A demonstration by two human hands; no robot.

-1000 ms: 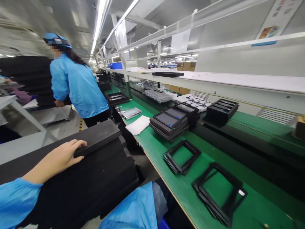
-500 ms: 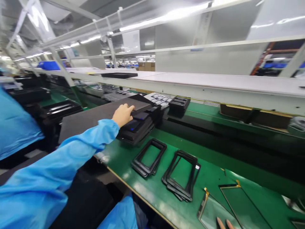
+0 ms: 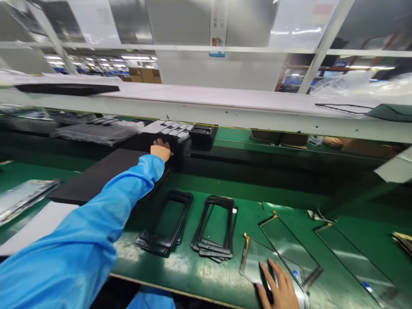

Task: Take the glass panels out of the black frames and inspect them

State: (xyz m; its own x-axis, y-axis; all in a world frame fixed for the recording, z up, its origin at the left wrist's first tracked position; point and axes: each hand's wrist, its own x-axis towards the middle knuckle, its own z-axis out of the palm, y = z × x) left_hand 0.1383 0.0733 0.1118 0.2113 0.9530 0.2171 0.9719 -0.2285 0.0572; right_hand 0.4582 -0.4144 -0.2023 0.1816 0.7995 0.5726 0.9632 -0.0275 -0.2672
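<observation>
My left hand (image 3: 161, 150), in a blue sleeve, reaches to the far end of a flat black sheet (image 3: 106, 171). Its fingers are curled at the sheet's far right corner; the fingertips are partly hidden. To the right of that arm lie two loose piles of black rectangular frames, a left pile (image 3: 170, 219) and a right pile (image 3: 215, 229). My right hand (image 3: 280, 285) rests with spread fingers on a clear thin-bordered panel (image 3: 254, 259) with an orange flex tab. Two similar panels lie beyond it, a middle panel (image 3: 289, 244) and a right panel (image 3: 357, 262).
A white shelf (image 3: 206, 96) runs above the green bench (image 3: 189, 274). Beneath it stand a black tray (image 3: 203, 134) and white sheets with dark shapes (image 3: 167, 128). Another person's hand (image 3: 333, 141) shows behind the shelf. A silvery wrapped pack (image 3: 24, 197) lies at left.
The view has swung right, bringing more of my right hand and another panel into sight. The black sheet, tilted over dark trays with blue-marked pieces before, now looks flat and those pieces are hidden.
</observation>
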